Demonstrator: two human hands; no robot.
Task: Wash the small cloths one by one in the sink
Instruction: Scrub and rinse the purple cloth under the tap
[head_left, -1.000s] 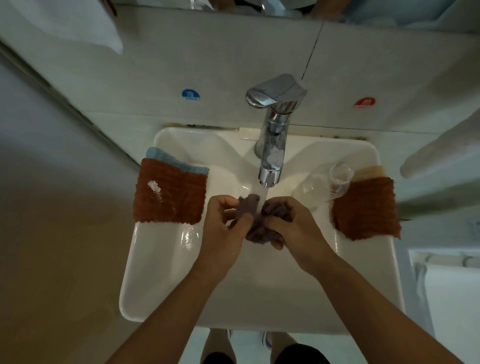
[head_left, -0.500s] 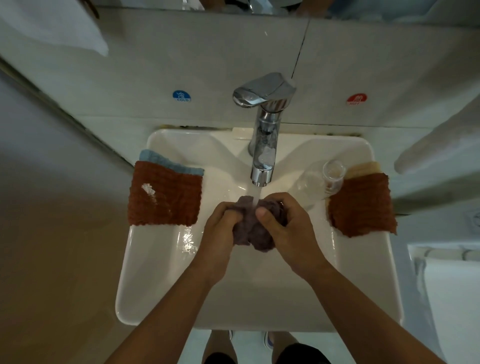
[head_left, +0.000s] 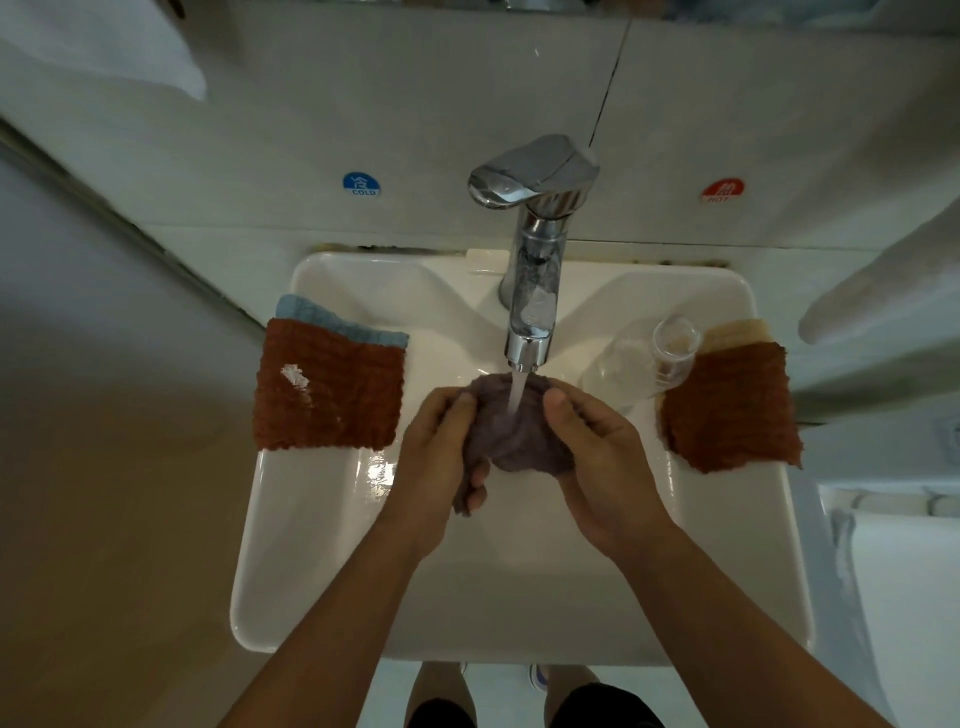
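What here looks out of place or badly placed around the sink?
A clear glass bottle lies tipped on the sink's right rim, leaning against the rust cloth; it might roll into the basin. The left rust cloth carries a white smear.

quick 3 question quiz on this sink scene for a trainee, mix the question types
1. True or false: water from the tap runs onto the purple cloth.
2. Multiple choice: what holds the purple cloth? A) left hand only B) right hand only C) both hands
3. Fill in: the clear glass lies on its side on the sink rim, next to the rust cloth on the ____ side.

Key
1. True; the stream lands on the cloth's top.
2. C; left hand and right hand grip it from either side.
3. Right; it touches the right rust cloth, not the left rust cloth.
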